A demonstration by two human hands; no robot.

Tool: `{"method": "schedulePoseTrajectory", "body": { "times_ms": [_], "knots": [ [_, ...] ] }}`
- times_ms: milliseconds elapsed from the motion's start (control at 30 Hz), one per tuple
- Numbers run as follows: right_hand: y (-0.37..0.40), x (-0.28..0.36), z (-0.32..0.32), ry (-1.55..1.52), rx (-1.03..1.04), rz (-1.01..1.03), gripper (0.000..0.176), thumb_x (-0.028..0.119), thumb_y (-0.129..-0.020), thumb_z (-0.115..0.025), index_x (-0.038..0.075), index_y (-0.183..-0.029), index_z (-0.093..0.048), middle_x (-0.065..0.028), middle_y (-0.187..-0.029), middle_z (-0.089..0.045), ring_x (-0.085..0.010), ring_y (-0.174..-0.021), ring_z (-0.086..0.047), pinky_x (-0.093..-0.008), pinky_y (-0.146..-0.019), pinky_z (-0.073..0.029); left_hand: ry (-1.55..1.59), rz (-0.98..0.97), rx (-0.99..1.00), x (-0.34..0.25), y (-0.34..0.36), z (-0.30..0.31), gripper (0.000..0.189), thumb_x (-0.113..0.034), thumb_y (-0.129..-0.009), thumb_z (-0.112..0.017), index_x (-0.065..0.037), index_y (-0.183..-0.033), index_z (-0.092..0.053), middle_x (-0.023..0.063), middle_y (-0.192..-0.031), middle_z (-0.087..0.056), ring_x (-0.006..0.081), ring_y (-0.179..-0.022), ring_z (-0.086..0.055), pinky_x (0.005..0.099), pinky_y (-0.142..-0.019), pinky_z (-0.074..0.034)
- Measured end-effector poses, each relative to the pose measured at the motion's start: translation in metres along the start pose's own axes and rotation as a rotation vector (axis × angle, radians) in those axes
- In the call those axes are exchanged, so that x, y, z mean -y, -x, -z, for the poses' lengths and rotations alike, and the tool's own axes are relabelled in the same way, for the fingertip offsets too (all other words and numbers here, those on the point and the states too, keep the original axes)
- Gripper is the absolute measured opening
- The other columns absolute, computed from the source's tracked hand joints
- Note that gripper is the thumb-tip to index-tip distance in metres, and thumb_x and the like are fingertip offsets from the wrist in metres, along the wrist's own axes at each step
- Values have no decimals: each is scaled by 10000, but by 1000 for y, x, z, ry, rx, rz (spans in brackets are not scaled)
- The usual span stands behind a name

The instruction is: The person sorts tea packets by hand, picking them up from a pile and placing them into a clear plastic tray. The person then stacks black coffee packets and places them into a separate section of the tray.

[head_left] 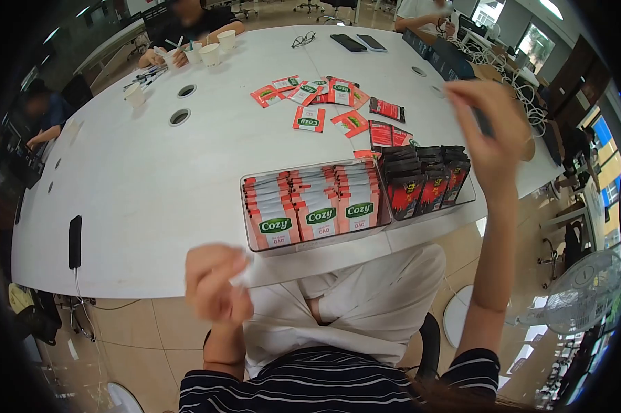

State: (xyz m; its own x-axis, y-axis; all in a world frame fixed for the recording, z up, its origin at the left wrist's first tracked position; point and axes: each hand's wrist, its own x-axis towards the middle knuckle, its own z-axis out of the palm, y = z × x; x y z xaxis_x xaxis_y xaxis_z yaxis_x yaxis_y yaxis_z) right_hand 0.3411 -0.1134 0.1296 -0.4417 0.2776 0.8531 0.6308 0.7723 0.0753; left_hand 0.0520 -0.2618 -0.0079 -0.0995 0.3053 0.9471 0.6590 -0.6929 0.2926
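My left hand (pixel 216 283) hovers in front of the table's near edge, left of a clear plastic box (pixel 310 246). It is slightly blurred, its fingers loosely curled with a gap to the thumb and nothing visible in them. My right hand (pixel 493 131) is raised beyond the box's right end, blurred, fingers bent and apart, with nothing visible held. Rows of pink and white Cozy tea sachets (pixel 321 217) fill the box's left part. Black and red sachets (pixel 431 189) stand upright in the right part. Behind the box lie loose Cozy sachets (pixel 309 118) and a few dark red sachets (pixel 387 109).
Glasses (pixel 303 40) and two phones (pixel 348 43) lie at the far side. Paper cups (pixel 209 55) stand near a person (pixel 197 24) holding pens. A black power bank (pixel 75 242) with a cable lies at left. A fan (pixel 575 292) stands at right.
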Motion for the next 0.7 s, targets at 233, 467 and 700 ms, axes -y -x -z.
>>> {"method": "schedulePoseTrajectory", "body": {
  "times_ms": [233,467,700],
  "knots": [
    [60,-162,-126,-209,996,-333,418,179,-677,-783,27,-1039,-639,-116,-996,-651,-245,-884,-603,-355,-806,-489,20,448,13,38,38,-23,171,48,-848,-502,50,-1003,-574,131,-858,-592,167,-740,-564,250,-585,-457],
    [70,-187,-170,-140,1352,-583,764,269,-538,-895,60,-1181,-539,-88,-964,-598,-229,-846,-598,-326,-721,-492,40,309,84,33,32,-20,138,41,-830,-526,38,-953,-588,116,-825,-600,164,-690,-558,248,-597,-438],
    [62,-179,-179,-294,1447,-598,441,257,-635,-858,41,-950,-637,-3,-679,-549,-108,-633,-520,-284,-548,-416,42,359,102,31,30,-20,132,41,-807,-545,27,-929,-594,120,-813,-611,181,-693,-558,257,-614,-437]
  ]
}}
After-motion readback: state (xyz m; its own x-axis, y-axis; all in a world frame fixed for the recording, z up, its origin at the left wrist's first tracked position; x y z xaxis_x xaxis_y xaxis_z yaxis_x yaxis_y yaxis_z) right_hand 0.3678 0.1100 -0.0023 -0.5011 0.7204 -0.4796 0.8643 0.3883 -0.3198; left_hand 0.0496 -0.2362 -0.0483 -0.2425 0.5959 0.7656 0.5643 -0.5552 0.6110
